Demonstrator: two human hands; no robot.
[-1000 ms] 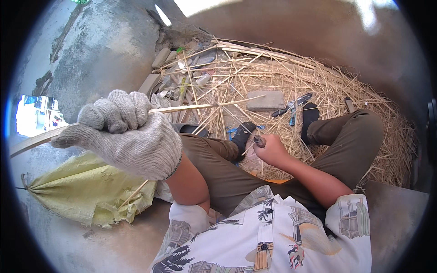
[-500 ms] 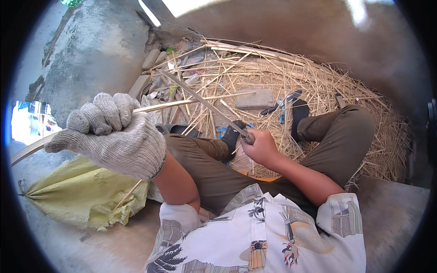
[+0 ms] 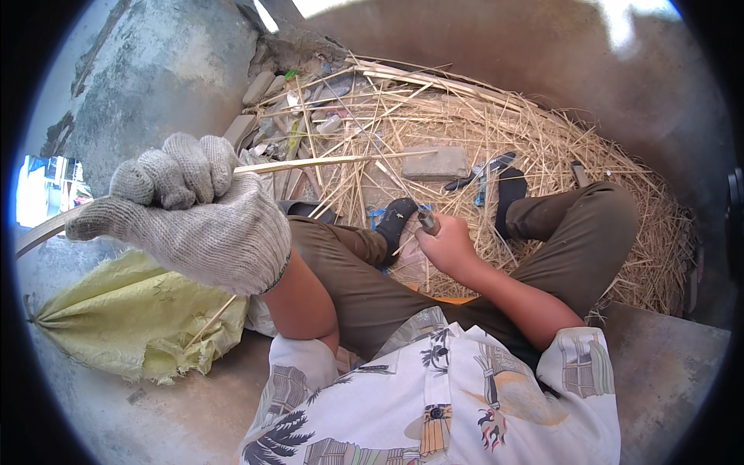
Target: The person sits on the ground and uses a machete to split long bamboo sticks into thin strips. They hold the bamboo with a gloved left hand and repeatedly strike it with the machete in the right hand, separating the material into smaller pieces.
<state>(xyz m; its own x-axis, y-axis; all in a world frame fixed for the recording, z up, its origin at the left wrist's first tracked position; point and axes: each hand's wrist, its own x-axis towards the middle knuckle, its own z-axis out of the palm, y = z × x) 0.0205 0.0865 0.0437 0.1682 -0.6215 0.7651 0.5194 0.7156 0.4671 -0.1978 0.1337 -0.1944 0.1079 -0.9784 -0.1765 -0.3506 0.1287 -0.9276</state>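
My left hand [image 3: 194, 221], in a knitted grey-white glove, is closed around a long pale strip of bamboo or wood [image 3: 310, 163]. One end of the strip runs out past my thumb to the left rim; the other, thinner end reaches right toward a brick. My bare right hand [image 3: 449, 248] grips the handle of a long knife [image 3: 428, 223] in front of my lap. Its blade points up and left, seen nearly edge-on as a thin line. It crosses the strip in the picture; whether they touch, I cannot tell.
Split strips and shavings [image 3: 542, 147] cover the ground ahead. Among them lie the brick [image 3: 435, 163] and a dark tool [image 3: 480, 170] by my right foot. A yellow-green woven sack [image 3: 132, 318] sits at left. Walls stand beyond; rubble [image 3: 263, 89] fills the corner.
The knife blade has rotated from showing its flat side to nearly edge-on. My left hand and the strip have risen slightly. Both grips stay the same.
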